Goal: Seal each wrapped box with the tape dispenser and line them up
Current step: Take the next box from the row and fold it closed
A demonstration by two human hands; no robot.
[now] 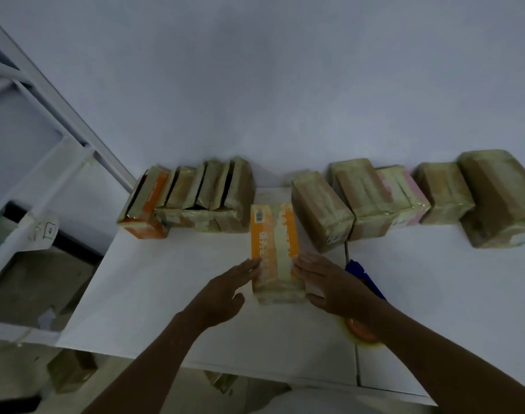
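Note:
An orange and white box [273,249] with a tape strip down its length lies on the white table [165,279], pointing away from me. My left hand [225,294] touches its left side with straight fingers. My right hand [330,282] presses its right side, fingers straight. The tape dispenser, with a blue body [363,277] and an orange roll [361,330], lies just right of my right hand, partly hidden by my wrist.
Several taped boxes stand along the wall: a left group [192,201] and a right row [404,201] ending in a large box [500,201]. A white metal rack [46,162] stands at the left. More boxes [71,372] lie on the floor below.

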